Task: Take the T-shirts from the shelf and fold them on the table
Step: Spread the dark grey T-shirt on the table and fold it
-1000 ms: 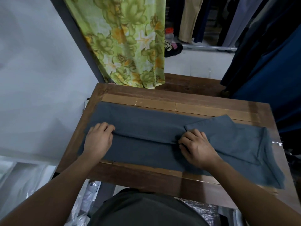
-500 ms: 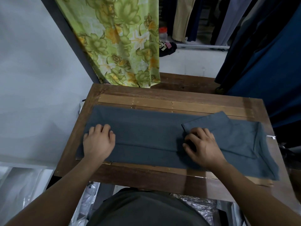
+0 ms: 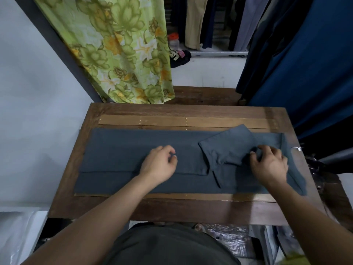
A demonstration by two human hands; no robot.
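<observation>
Your table (image 3: 191, 113) is a dark, grainy wooden top with paler plank strips running across it near the far and near edges; small nail heads dot the far pale strip. Spread along it from left to right lies the grey T-shirt (image 3: 122, 150), a soft matte knit folded lengthwise into a long band, its folded-over flap ending in a straight edge toward you. A short sleeve (image 3: 227, 144) is turned back over the band at an angle, forming a blunt four-sided flap with a stitched hem. Beyond the table's far left corner hangs a floral cloth (image 3: 122, 50), light green with yellow and olive blooms, thin and draped in loose folds; dark blue garments (image 3: 309, 60) hang at the far right.

Your right hand (image 3: 269, 165) rests on the shirt's right part, its fingers bent and pinching a bunched ridge of fabric beside the sleeve. Your left hand (image 3: 158, 165) sits over the middle of the band, fingers loosely curled and gripping nothing. No writing on anything here is legible.
</observation>
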